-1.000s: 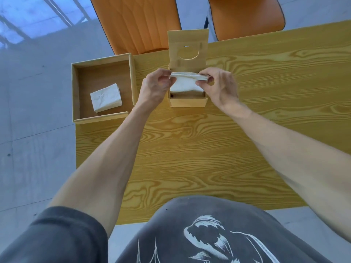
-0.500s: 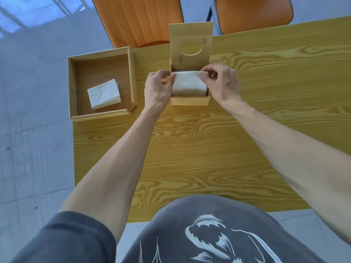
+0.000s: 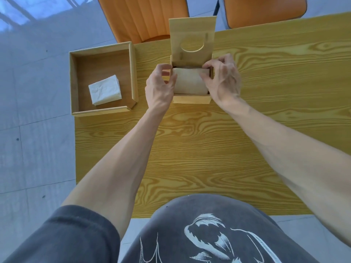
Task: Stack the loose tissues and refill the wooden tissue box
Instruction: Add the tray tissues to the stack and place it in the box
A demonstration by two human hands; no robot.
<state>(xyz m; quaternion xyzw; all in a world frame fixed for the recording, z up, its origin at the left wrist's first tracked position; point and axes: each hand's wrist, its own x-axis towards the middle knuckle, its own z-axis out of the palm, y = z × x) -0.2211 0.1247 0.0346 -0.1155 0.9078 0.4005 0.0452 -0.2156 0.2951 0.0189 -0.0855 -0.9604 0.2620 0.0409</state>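
Observation:
The wooden tissue box (image 3: 191, 99) stands at the far middle of the table with its lid (image 3: 192, 37) swung up; the lid has a round opening. A stack of white tissues (image 3: 189, 81) lies inside the box, just below its rim. My left hand (image 3: 160, 87) holds the stack's left edge and my right hand (image 3: 223, 78) holds its right edge, with the fingers of both reaching into the box. A second folded tissue stack (image 3: 105, 90) lies in an open wooden tray (image 3: 103, 49) to the left.
The wood-grain table (image 3: 199, 141) ends just left of the tray, with grey tiled floor (image 3: 32, 111) beyond. Two orange chairs (image 3: 144, 18) stand behind the far edge. My dark shirt fills the bottom of the view.
Both hands have lowered the tissue stack from above the box down into it. The view has shifted a little closer.

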